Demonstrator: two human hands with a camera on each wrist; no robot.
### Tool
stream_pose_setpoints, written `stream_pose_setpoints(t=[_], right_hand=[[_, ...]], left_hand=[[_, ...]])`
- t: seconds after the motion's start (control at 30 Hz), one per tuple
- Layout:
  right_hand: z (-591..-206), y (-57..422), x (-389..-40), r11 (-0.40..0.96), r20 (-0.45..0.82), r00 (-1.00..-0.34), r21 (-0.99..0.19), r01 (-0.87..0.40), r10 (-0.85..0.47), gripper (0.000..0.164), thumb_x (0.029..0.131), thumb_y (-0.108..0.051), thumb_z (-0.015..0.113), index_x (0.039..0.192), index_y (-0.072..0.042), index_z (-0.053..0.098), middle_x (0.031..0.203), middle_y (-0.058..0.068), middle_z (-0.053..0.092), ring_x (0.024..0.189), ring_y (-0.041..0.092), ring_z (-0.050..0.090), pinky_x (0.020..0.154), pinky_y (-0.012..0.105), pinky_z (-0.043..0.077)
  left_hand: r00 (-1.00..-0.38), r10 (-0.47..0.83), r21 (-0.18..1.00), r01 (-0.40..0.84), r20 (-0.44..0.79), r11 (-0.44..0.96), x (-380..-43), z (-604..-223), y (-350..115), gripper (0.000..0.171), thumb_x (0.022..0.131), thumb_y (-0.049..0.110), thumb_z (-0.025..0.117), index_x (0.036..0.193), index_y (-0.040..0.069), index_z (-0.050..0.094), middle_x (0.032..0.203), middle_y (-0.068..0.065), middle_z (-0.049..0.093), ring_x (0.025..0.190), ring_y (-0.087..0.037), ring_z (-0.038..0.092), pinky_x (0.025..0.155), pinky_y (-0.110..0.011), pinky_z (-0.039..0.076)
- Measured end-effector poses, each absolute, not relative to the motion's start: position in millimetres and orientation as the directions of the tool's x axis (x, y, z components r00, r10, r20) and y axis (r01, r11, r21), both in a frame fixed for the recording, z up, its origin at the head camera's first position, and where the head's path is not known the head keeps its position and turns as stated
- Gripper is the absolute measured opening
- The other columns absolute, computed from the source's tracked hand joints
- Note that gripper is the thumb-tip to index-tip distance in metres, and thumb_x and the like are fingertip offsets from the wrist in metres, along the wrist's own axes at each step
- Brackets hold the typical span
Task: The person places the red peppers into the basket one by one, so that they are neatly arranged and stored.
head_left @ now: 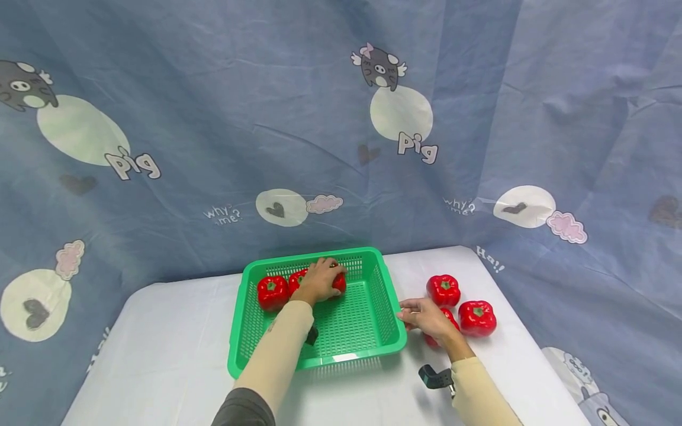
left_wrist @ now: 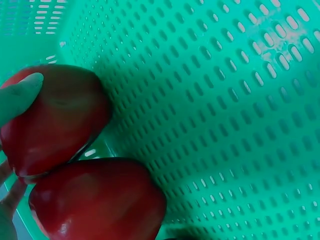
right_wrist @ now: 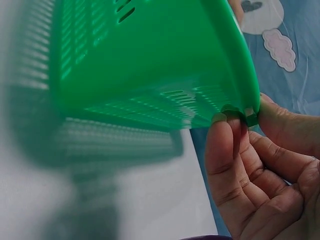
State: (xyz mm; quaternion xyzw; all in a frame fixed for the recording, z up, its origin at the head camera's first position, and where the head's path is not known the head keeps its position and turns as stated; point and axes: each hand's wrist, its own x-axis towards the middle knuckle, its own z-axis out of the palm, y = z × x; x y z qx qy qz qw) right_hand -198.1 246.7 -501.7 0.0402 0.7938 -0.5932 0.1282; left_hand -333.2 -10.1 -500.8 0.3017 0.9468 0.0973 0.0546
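My left hand [head_left: 318, 280] reaches into a green plastic basket [head_left: 351, 316] and grips a red bell pepper [head_left: 339, 283] near the back wall. In the left wrist view the thumb lies on this pepper [left_wrist: 65, 117], with fingertips at its far side. Another red bell pepper [left_wrist: 100, 202] sits right against it. Two more peppers show left of the hand in the head view, one at the left end [head_left: 272, 293] and one partly covered by the hand [head_left: 296, 280]. My right hand [right_wrist: 265, 175] pinches the basket's right rim between thumb and fingers.
Right of the basket, on the white-covered table [head_left: 176, 331], lie a red pepper [head_left: 443, 290], another pepper [head_left: 476, 318] and a third pepper [head_left: 450, 317] partly behind the right hand. A blue printed cloth [head_left: 319, 118] hangs behind the table.
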Motion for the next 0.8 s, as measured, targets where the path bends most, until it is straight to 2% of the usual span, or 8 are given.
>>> stream_pose_setpoints(t=[0.57, 0.8], right_hand=[[-500.0, 245.9, -197.1, 0.292, -0.259, -0.962, -0.930, 0.224, -0.090, 0.038, 0.092, -0.006, 0.063, 0.124, 0.014, 0.055, 0.093, 0.015, 0.069, 0.070, 0.019, 0.064, 0.076, 0.036, 0.057], [-500.3, 246.7, -197.1, 0.301, -0.253, -0.963, -0.929, 0.216, -0.089, 0.037, 0.092, -0.006, 0.062, 0.124, 0.014, 0.056, 0.097, 0.020, 0.070, 0.069, 0.018, 0.063, 0.077, 0.035, 0.056]], left_hand=[[-0.825, 0.565, 0.287, 0.538, -0.015, 0.793, -330.9, -503.7, -14.0, 0.054, 0.079, 0.023, 0.081, 0.129, 0.021, 0.059, 0.135, -0.010, 0.048, 0.125, -0.031, 0.041, 0.105, -0.052, 0.036], [-0.823, 0.568, 0.279, 0.548, 0.011, 0.788, -330.7, -500.8, -16.6, 0.054, 0.080, 0.028, 0.080, 0.129, 0.021, 0.058, 0.137, -0.009, 0.047, 0.127, -0.032, 0.040, 0.105, -0.053, 0.035]])
